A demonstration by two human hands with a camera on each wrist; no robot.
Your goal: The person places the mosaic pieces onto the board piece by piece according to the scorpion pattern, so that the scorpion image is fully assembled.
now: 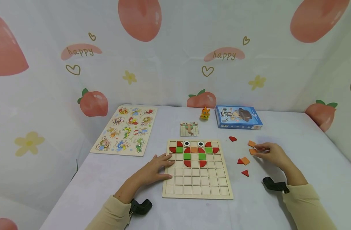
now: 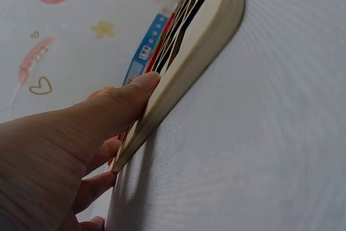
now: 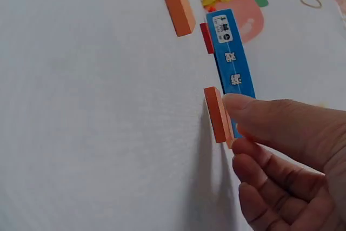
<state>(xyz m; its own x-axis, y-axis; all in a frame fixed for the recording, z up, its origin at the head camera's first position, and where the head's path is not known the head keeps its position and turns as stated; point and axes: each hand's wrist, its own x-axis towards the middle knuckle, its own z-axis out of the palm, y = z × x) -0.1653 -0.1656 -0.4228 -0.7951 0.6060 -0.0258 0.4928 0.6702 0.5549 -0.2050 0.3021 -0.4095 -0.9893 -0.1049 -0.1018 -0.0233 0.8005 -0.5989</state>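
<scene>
My left hand (image 1: pixel 157 168) rests at the left edge of a wooden grid board (image 1: pixel 198 190), fingers spread. In the left wrist view its thumb (image 2: pixel 145 83) lies against the board's rim. Red rounded pieces, green squares, one orange square and two white eye discs (image 1: pixel 200 144) fill cells in the board's upper rows. Off to the right, my right hand (image 1: pixel 271 154) pinches an orange square tile (image 3: pixel 216 116) between thumb and fingertips. Another orange tile (image 1: pixel 251 143) lies just beyond it. Nearer the board are a third orange tile (image 1: pixel 245 160) and two red triangles (image 1: pixel 245 172).
Behind the board lies a small pattern card (image 1: pixel 189 129). A yellow-orange toy figure (image 1: pixel 205 113) stands beside a blue box (image 1: pixel 239 117) at the back. An animal puzzle board (image 1: pixel 125 130) is at the left. One red rounded piece (image 1: pixel 233 139) lies right of the board.
</scene>
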